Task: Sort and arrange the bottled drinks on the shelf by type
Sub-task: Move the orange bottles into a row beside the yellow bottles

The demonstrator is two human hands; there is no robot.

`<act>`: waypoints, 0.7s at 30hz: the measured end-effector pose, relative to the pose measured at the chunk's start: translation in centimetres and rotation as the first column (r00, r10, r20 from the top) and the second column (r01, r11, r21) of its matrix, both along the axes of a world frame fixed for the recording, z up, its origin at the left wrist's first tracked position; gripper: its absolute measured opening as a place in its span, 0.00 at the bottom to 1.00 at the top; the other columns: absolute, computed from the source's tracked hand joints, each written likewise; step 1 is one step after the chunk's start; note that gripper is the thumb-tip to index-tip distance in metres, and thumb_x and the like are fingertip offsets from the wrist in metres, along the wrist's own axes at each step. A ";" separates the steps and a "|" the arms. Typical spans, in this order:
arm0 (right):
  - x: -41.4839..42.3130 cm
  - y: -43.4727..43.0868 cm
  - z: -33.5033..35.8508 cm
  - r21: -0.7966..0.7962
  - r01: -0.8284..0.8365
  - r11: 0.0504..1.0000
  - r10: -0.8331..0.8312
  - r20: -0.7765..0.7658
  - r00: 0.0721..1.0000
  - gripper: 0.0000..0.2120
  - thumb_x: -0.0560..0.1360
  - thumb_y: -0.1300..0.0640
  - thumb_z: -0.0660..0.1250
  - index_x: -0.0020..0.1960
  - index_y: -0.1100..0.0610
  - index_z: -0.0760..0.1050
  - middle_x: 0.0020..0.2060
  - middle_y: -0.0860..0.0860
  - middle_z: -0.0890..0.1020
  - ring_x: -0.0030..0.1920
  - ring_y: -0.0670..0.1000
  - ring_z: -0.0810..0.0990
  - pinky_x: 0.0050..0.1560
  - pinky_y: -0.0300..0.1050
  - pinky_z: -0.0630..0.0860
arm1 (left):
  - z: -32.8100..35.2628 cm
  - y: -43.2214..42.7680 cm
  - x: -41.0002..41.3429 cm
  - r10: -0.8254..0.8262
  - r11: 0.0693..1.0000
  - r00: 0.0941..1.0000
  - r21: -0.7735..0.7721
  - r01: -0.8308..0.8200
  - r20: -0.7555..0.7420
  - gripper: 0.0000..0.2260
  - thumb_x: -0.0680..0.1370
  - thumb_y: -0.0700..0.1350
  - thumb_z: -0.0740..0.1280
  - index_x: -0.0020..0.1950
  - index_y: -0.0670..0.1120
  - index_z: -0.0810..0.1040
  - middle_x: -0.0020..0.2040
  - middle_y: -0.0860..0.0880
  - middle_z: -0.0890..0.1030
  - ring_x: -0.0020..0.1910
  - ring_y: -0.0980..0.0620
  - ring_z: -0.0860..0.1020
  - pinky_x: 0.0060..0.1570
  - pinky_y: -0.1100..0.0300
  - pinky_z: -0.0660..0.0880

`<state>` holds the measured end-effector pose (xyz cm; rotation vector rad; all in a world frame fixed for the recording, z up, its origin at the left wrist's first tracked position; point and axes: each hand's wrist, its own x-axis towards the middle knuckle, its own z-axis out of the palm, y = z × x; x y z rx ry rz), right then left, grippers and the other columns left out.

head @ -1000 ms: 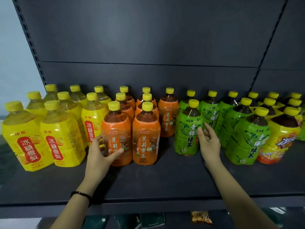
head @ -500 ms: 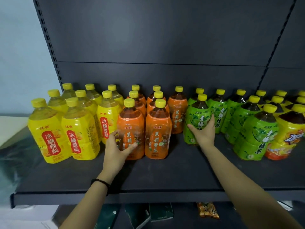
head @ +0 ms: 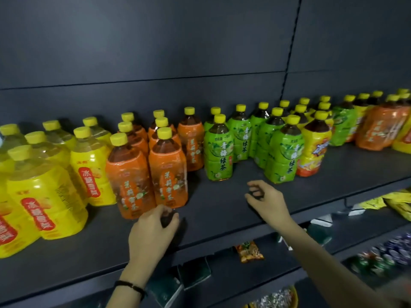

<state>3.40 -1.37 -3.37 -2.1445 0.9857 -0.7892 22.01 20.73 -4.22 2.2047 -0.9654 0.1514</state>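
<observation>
My left hand (head: 153,232) and right hand (head: 268,200) are empty, fingers loosely curled, over the front edge of the shelf (head: 222,212). The blurred bottles (head: 375,127) at its right end look mixed and upright; right hand nearer.

We find pear-drink bottles (head: 89,174) leftmost on the shelf (head: 222,212), jasmine-tea bottles (head: 168,172) right of them, plum-tea bottles (head: 219,154) further right, our left hand (head: 151,236) and right hand (head: 268,201) before them.
</observation>
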 end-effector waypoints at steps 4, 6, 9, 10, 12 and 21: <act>-5.4 -1.6 1.4 0.054 0.011 0.998 -0.013 0.030 0.999 0.18 0.74 0.55 0.70 0.64 0.53 0.74 0.48 0.46 0.81 0.53 0.45 0.79 0.57 0.41 0.76 | 0.4 -5.8 -4.4 -0.176 0.984 0.984 -0.021 0.177 0.034 0.14 0.74 0.60 0.64 0.55 0.54 0.78 0.53 0.57 0.81 0.54 0.54 0.78 0.46 0.55 0.76; -8.5 -3.0 2.1 0.043 0.028 0.999 -0.030 0.052 0.998 0.19 0.74 0.55 0.70 0.65 0.52 0.74 0.51 0.45 0.80 0.56 0.46 0.78 0.60 0.43 0.75 | 0.6 -8.8 -7.1 -0.227 0.973 0.973 -0.022 0.228 0.029 0.15 0.75 0.59 0.65 0.58 0.55 0.77 0.55 0.58 0.79 0.56 0.55 0.77 0.48 0.56 0.76; -13.7 -5.8 2.7 -0.010 0.047 0.999 -0.047 0.014 0.999 0.22 0.75 0.54 0.69 0.68 0.50 0.70 0.58 0.45 0.78 0.60 0.46 0.76 0.61 0.44 0.74 | 1.2 -13.5 -11.7 -0.282 0.959 0.960 -0.010 0.282 0.008 0.15 0.76 0.59 0.65 0.61 0.57 0.74 0.56 0.62 0.75 0.59 0.57 0.75 0.49 0.60 0.75; -15.5 -7.0 2.7 -0.031 0.059 0.998 -0.059 -0.011 0.998 0.23 0.75 0.53 0.69 0.69 0.50 0.69 0.60 0.45 0.77 0.61 0.46 0.75 0.60 0.42 0.74 | 1.3 -15.0 -13.3 -0.306 0.952 0.952 -0.007 0.306 -0.017 0.16 0.76 0.59 0.64 0.62 0.58 0.72 0.57 0.63 0.74 0.59 0.59 0.74 0.49 0.62 0.74; -19.4 -9.6 2.6 -0.060 0.082 0.995 -0.085 -0.052 0.995 0.23 0.76 0.50 0.68 0.70 0.48 0.69 0.63 0.46 0.76 0.62 0.47 0.76 0.58 0.41 0.75 | 1.5 -18.4 -16.6 -0.363 0.932 0.929 -0.010 0.363 -0.072 0.16 0.76 0.59 0.64 0.63 0.60 0.71 0.58 0.63 0.74 0.59 0.61 0.73 0.48 0.65 0.74; -32.9 -21.0 2.4 -0.093 0.139 0.986 -0.150 -0.131 0.980 0.21 0.75 0.52 0.69 0.67 0.51 0.73 0.54 0.48 0.78 0.44 0.44 0.75 0.44 0.34 0.73 | 1.7 -31.2 -29.1 -0.427 0.904 0.899 -0.021 0.427 -0.093 0.15 0.76 0.59 0.64 0.61 0.60 0.72 0.57 0.64 0.74 0.59 0.62 0.73 0.50 0.66 0.73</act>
